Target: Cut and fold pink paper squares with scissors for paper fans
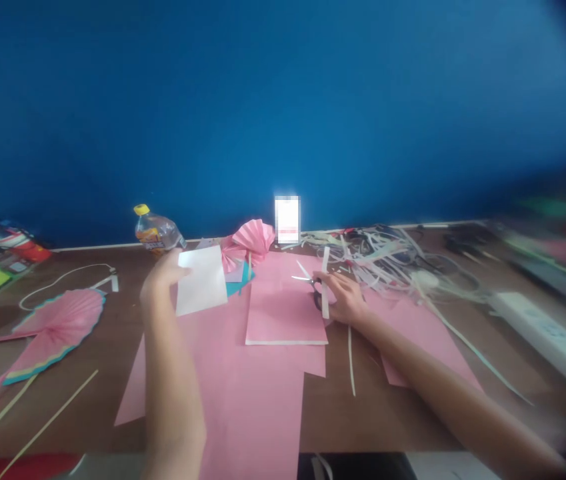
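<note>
My left hand (pixel 161 275) is closed on the edge of a white sheet of paper (pixel 203 283), held up over the left part of the table. My right hand (pixel 345 297) grips scissors (pixel 317 298), their blades spread apart and pointing up and left. A narrow white paper strip (pixel 325 267) stands upright at the same fingers. Just left of the scissors lies a pink paper rectangle (pixel 283 307) with a white lower edge. Larger pink sheets (pixel 253 400) spread beneath it. Folded pink paper fans (pixel 254 239) rest behind, beside a piece of blue paper (pixel 239 285).
A pleated pink fan with blue trim (pixel 65 320) lies at left. A yellow-capped bottle (pixel 155 230) leans near the blue wall (pixel 283 100). A bright, blurred-out screen (pixel 287 220) stands upright at the back. Tangled white strips (pixel 387 257) and a power strip (pixel 550 333) occupy the right.
</note>
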Action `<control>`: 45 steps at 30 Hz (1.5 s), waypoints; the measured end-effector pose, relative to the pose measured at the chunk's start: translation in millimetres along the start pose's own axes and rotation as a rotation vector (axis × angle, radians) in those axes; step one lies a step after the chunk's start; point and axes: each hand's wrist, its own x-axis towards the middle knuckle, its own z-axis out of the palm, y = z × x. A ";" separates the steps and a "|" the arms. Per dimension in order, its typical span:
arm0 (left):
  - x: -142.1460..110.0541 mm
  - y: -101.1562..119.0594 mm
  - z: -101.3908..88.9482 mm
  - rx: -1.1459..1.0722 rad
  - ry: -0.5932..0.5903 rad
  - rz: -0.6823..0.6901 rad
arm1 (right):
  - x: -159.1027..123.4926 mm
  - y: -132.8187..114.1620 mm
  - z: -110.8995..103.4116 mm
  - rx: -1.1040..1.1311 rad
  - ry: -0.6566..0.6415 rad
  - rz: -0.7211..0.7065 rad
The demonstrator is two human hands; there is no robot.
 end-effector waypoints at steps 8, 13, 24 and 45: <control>-33.5 112.0 94.3 -0.455 -0.454 0.136 | 30.8 -17.8 -22.2 0.152 0.073 0.051; -79.4 140.2 146.7 -0.757 -0.975 -0.001 | 62.9 -37.8 -29.7 0.233 -0.066 -0.103; -63.0 125.7 138.6 -0.849 -0.918 0.087 | 90.1 -43.4 -16.4 0.303 -0.286 -0.062; -23.8 85.3 104.4 -0.104 -0.705 0.320 | 83.2 35.7 -42.3 -0.508 -0.657 0.413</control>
